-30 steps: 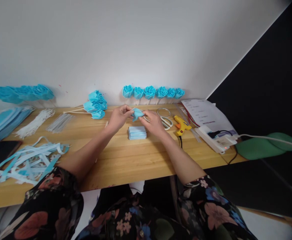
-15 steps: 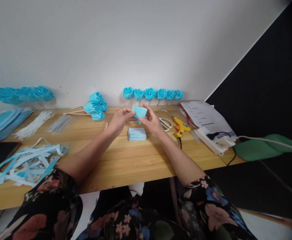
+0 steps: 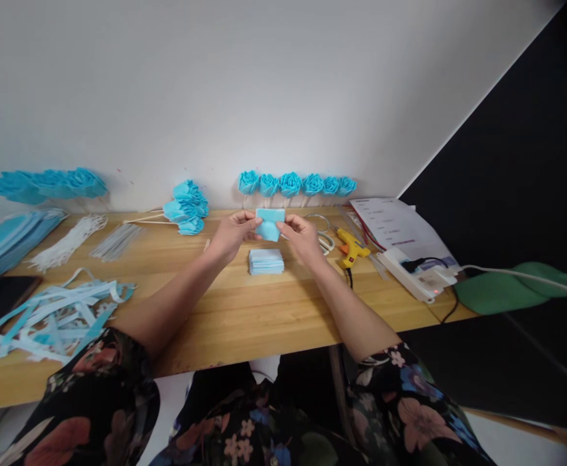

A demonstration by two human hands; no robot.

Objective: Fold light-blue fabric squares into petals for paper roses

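A light blue piece of fabric (image 3: 270, 226) is held up between both hands over the middle of the table. My left hand (image 3: 235, 234) pinches its left edge with thumb and fingers. On the other side, my right hand (image 3: 303, 236) grips the right edge the same way. The piece narrows a little below the thumbs. Just beneath the hands, a neat stack of cut light blue pieces (image 3: 266, 261) lies on the wood. Behind them, several blue fabric roses (image 3: 290, 184) on sticks lean against the wall. Scissors (image 3: 327, 243) lie partly hidden behind my right hand.
A yellow glue gun (image 3: 353, 248), a printed sheet (image 3: 400, 226) and a white power strip (image 3: 422, 275) lie on the right. To the left are more roses (image 3: 186, 207), white cords (image 3: 72, 241), thin wires (image 3: 117, 241), flat masks (image 3: 16, 239), strip scraps (image 3: 55, 317) and a phone (image 3: 2, 301).
The fabric piece now hangs straighter and shows more of its lower part. My right hand has shifted its grip to the right edge, with the thumb higher than before.
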